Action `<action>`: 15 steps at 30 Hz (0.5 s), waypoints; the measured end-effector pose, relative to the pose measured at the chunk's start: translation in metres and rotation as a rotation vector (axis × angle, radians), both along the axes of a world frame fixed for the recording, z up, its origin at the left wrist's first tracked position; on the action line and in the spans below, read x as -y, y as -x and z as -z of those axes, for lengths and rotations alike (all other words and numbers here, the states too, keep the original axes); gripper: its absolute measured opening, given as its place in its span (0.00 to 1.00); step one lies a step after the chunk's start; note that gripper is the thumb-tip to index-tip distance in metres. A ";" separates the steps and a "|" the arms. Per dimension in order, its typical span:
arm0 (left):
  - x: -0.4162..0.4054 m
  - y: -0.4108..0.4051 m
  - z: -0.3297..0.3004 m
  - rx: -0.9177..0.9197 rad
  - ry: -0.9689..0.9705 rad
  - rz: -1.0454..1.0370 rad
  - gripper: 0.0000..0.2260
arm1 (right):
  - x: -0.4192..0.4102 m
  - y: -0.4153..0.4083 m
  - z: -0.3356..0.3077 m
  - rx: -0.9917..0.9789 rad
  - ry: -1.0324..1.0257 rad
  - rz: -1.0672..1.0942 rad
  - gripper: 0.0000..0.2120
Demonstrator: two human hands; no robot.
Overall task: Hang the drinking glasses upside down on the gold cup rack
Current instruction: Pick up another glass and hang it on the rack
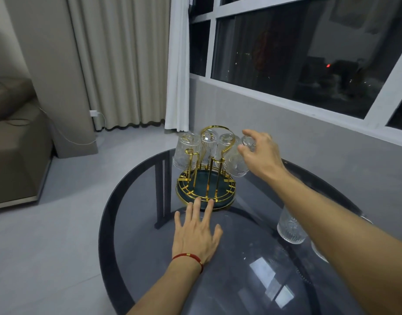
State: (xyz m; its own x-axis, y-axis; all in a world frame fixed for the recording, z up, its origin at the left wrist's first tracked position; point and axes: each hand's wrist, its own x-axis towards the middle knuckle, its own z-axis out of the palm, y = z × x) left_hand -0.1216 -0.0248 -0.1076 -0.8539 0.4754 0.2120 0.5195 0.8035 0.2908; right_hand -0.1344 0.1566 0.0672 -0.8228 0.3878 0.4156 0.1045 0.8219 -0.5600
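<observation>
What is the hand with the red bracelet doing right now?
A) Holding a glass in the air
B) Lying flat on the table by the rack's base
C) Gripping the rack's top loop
B: the left hand lies open, palm down, on the glass table, its fingers reaching the gold cup rack base.

— Surface? 
— Round dark glass table (136,223), smoked top, dark frame visible through it.
— On it? 
— Gold cup rack (206,185) on a dark green round base, toward the far side. One ribbed drinking glass (289,228) stands near the right edge, partly behind a forearm. Left hand (195,235) lies flat, fingertips at the rack's base.
</observation>
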 end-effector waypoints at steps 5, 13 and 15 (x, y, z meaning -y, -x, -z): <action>0.001 -0.001 0.000 -0.008 -0.011 -0.002 0.30 | 0.006 0.013 0.009 0.067 -0.051 -0.023 0.30; 0.001 0.000 0.001 -0.005 -0.004 -0.003 0.31 | 0.014 0.017 0.028 0.033 -0.040 0.037 0.36; 0.001 0.001 0.002 -0.010 -0.001 -0.004 0.31 | 0.015 0.014 0.033 0.044 -0.064 0.015 0.34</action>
